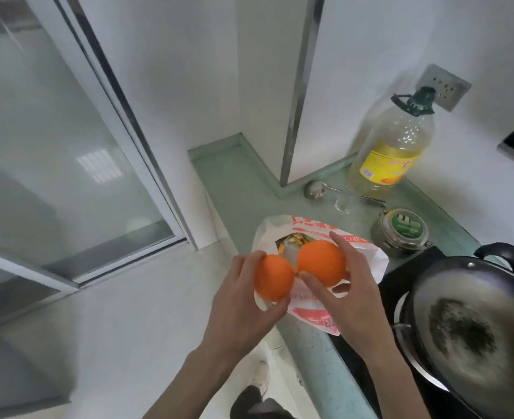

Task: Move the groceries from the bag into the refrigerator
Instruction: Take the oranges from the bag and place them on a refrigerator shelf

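From my remote seat I look down through the head camera at a kitchen corner. Far left stands a glass sliding door (68,152) in a pale metal frame, with white floor below it. Moving right, the left hand (243,300) comes up from the near edge, its fingers and thumb curled around an orange (272,278), gripping it from the left and underneath. This orange touches a second orange (320,263) just to its right. The right hand (352,294) holds that second orange, with the thumb pressed on its near left side and the fingers spread over its far right side. Both fruits are held over the open mouth of a white plastic bag (307,309) with red print, which lies on the pale green countertop (237,189) near its front edge. Something yellowish shows inside the bag, but I cannot tell what it is. Beyond the bag, toward the wall, a metal ladle (317,189) lies flat, and just right of it stands a large oil bottle (392,146) with a green cap and yellow label. A round tin with a green lid (404,229) sits right of the bag. At the near right, a dark wok (473,328) rests on the stove. On the wall behind the bottle is a grey power socket (444,86).
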Demonstrator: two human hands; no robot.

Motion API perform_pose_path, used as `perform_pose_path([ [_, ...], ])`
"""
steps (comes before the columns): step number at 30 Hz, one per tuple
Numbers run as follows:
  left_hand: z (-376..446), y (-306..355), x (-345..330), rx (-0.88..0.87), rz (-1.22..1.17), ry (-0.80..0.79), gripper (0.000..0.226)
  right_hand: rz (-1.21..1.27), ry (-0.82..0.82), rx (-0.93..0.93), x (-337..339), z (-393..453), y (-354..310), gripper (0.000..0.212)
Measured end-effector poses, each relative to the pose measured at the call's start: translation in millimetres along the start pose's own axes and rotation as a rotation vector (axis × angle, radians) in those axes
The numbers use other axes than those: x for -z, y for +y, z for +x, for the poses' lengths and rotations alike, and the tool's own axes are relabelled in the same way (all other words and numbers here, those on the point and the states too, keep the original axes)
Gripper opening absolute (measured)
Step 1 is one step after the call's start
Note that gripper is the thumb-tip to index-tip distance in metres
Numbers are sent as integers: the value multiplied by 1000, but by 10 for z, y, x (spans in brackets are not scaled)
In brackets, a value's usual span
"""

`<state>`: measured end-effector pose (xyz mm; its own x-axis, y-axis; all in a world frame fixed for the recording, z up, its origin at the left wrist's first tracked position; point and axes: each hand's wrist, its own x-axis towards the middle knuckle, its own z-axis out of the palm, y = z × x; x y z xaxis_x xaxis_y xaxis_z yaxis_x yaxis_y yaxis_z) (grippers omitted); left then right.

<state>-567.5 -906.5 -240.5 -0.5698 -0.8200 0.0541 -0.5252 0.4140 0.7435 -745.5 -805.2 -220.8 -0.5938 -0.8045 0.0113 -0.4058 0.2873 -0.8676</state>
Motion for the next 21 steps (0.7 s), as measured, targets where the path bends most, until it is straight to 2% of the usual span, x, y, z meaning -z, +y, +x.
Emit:
perform_pose_path([
  [5,-482,-150,378,114,-55,170,78,114,-109,67,-155,-184,-415,68],
  [8,-937,-262,574,192,-116,287,86,185,-208,90,-353,-395,-614,64],
  [10,-1287,-309,703,236,-154,363,89,174,-295,109,-501,-592,-743,65],
  [18,-2729,-414,1102,385,-169,678,79,14,-595,353,-1112,-1525,-1238,82],
  [21,-3264,-446,1234,425,-163,797,87,36,-697,392,-1354,-1886,-1397,80],
])
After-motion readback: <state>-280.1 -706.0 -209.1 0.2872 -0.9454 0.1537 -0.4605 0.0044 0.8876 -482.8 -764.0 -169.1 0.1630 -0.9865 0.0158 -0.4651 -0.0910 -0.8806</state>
